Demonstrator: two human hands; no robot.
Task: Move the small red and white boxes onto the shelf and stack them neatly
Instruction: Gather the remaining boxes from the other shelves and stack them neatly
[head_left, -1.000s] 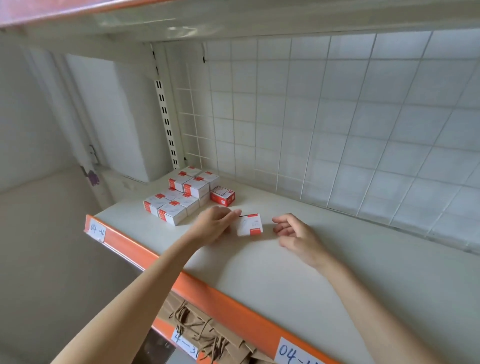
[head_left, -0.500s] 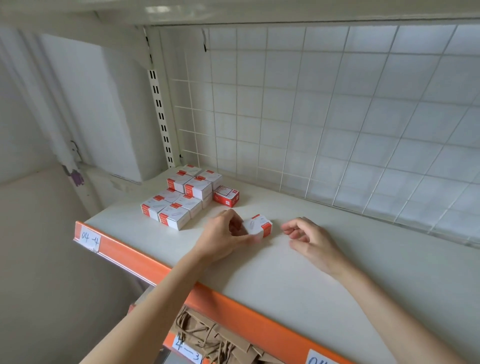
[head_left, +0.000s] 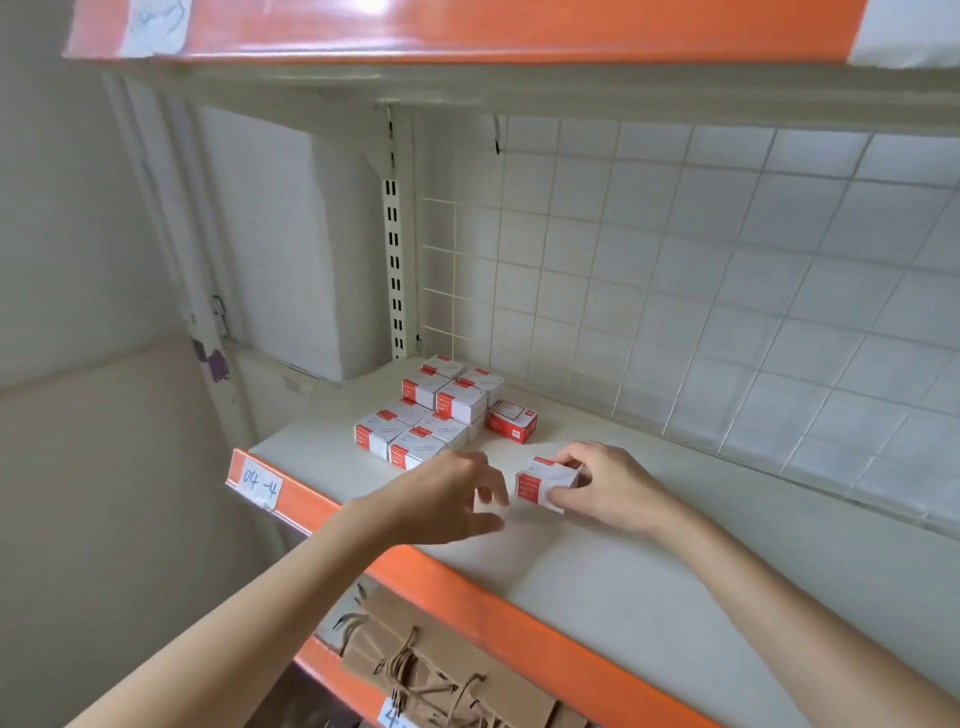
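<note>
Shelf (head_left: 597, 587): white board, orange front edge
Stacked boxes (head_left: 431, 410): about eight, far left corner — one red box (head_left: 511, 420) just beside
Loose box (head_left: 545, 484): mid-shelf, pinched by right hand (head_left: 613, 491)
Left hand (head_left: 447, 501): fingers spread, holding nothing — beside it

Two hands show in the frame: the left hand (head_left: 441, 499) at lower centre and the right hand (head_left: 608, 488) just to its right. Small red and white boxes number at least ten: one box in the right hand's grip (head_left: 545, 480), one red-sided box lying alone (head_left: 511, 420) above it, and a packed cluster (head_left: 431, 410) at centre with eight tops visible, four raised at the back and four lower in front; boxes hidden beneath cannot be counted. There are three orange shelf edges, the top edge (head_left: 467, 26), the middle edge (head_left: 519, 629) and the lowest edge (head_left: 337, 680), and three paper labels, "04-4" (head_left: 260, 480), the upper left label (head_left: 150, 23) and the bottom label (head_left: 397, 716).
</note>
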